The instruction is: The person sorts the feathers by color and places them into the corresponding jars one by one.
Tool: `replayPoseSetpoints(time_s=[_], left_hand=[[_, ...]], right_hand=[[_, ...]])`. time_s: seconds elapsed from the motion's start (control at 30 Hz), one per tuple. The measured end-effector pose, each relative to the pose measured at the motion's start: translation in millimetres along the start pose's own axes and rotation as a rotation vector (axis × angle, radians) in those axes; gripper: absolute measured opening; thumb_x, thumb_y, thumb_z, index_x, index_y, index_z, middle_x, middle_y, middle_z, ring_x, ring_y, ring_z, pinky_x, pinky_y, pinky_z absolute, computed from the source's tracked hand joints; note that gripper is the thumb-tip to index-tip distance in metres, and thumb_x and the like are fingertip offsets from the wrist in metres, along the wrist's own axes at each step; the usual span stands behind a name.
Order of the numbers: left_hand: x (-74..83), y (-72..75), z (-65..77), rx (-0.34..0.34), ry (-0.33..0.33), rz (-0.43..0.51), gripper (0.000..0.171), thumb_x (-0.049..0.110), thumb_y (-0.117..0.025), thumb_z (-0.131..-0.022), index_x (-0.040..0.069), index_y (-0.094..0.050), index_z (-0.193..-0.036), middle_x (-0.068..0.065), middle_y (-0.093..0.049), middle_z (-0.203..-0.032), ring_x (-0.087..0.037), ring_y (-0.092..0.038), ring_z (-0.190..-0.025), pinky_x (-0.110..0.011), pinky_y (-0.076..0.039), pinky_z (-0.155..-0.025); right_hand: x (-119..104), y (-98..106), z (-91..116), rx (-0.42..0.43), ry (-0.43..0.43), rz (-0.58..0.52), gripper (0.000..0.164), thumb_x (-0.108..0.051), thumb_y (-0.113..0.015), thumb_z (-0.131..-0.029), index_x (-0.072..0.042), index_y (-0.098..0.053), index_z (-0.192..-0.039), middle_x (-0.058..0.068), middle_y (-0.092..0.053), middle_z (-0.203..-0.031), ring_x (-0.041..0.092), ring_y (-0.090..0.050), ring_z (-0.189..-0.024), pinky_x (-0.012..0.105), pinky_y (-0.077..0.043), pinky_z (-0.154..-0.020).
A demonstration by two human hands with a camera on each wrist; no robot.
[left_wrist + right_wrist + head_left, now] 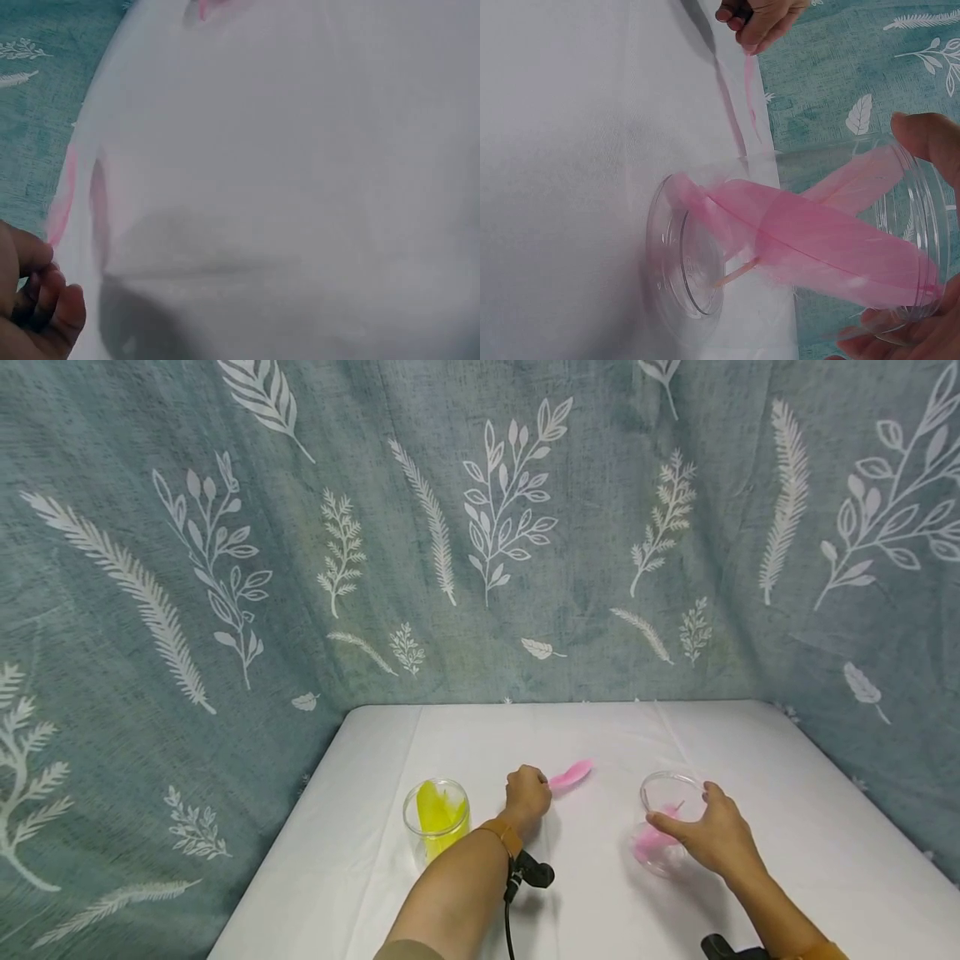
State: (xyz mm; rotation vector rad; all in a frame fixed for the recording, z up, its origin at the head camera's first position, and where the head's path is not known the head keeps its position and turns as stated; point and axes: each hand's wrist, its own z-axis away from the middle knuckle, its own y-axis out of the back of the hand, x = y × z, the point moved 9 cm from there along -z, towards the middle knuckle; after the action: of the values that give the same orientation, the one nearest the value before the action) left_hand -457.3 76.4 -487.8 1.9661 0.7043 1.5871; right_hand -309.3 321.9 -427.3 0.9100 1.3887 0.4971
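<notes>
My left hand (527, 795) is over the middle of the table and pinches a pink feather (572, 774) by one end. The feather points away to the right, and in the left wrist view its shadow falls on the cloth just beside it. On the right, my right hand (717, 837) grips a clear plastic jar (660, 247) near its rim, thumb on one side and fingers on the other. Inside that jar lie pink feathers (802, 236), crossing each other, one with a pale quill toward the base.
A second clear jar (417, 852) holding yellow feathers (437, 814) stands left of my left forearm. White cloth (600, 731) covers the table. A teal leaf-patterned curtain (450, 635) hangs behind and along the sides.
</notes>
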Motion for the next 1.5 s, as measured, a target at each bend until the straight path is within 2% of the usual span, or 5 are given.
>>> replayPoseSetpoints(time_s=[0.2, 0.73, 1.0, 1.17, 1.5], left_hand=[[11.9, 11.3, 3.3, 0.016, -0.005, 0.187, 0.013, 0.003, -0.063, -0.086, 0.005, -0.075, -0.081, 0.001, -0.065, -0.072, -0.013, -0.058, -0.062, -0.031, -0.049, -0.058], [48.9, 36.6, 10.9, 0.059, 0.018, 0.309, 0.013, 0.009, -0.065, -0.087, 0.010, -0.073, -0.076, 0.008, -0.060, -0.064, -0.009, -0.056, -0.060, -0.028, -0.048, -0.057], [70.8, 58.4, 23.1, 0.085, -0.041, 0.376, 0.013, 0.010, -0.066, -0.088, 0.010, -0.072, -0.076, 0.007, -0.059, -0.064, -0.009, -0.056, -0.057, -0.027, -0.049, -0.056], [87.7, 73.5, 29.9, 0.057, -0.081, 0.486, 0.012, 0.008, -0.065, -0.090, 0.007, -0.071, -0.079, 0.004, -0.059, -0.064, -0.011, -0.059, -0.049, -0.027, -0.050, -0.049], [122.7, 104.3, 44.2, -0.012, -0.232, 0.537, 0.010, 0.006, -0.065, -0.091, 0.003, -0.072, -0.085, -0.002, -0.062, -0.067, -0.010, -0.057, -0.050, -0.026, -0.052, -0.050]], right_hand=[[0.0, 0.2, 0.3, -0.002, 0.002, 0.008, 0.121, -0.060, -0.072, -0.076, 0.023, -0.012, -0.140, 0.047, -0.028, -0.131, 0.063, -0.030, -0.119, 0.068, -0.032, -0.093], [-1.4, 2.1, -1.4, 0.015, 0.012, 0.003, 0.122, -0.061, -0.072, -0.075, 0.023, -0.012, -0.140, 0.048, -0.027, -0.130, 0.064, -0.030, -0.118, 0.069, -0.031, -0.092], [0.5, -1.1, -1.8, 0.005, 0.002, -0.004, 0.123, -0.061, -0.073, -0.074, 0.023, -0.011, -0.140, 0.048, -0.028, -0.130, 0.063, -0.031, -0.118, 0.069, -0.031, -0.093], [0.5, -2.1, -1.7, 0.003, 0.003, 0.003, 0.123, -0.061, -0.073, -0.075, 0.024, -0.012, -0.139, 0.048, -0.027, -0.130, 0.063, -0.031, -0.117, 0.069, -0.031, -0.093], [0.8, -2.3, -4.1, -0.005, -0.009, 0.007, 0.121, -0.058, -0.073, -0.076, 0.023, -0.010, -0.140, 0.048, -0.024, -0.133, 0.063, -0.029, -0.119, 0.068, -0.029, -0.095]])
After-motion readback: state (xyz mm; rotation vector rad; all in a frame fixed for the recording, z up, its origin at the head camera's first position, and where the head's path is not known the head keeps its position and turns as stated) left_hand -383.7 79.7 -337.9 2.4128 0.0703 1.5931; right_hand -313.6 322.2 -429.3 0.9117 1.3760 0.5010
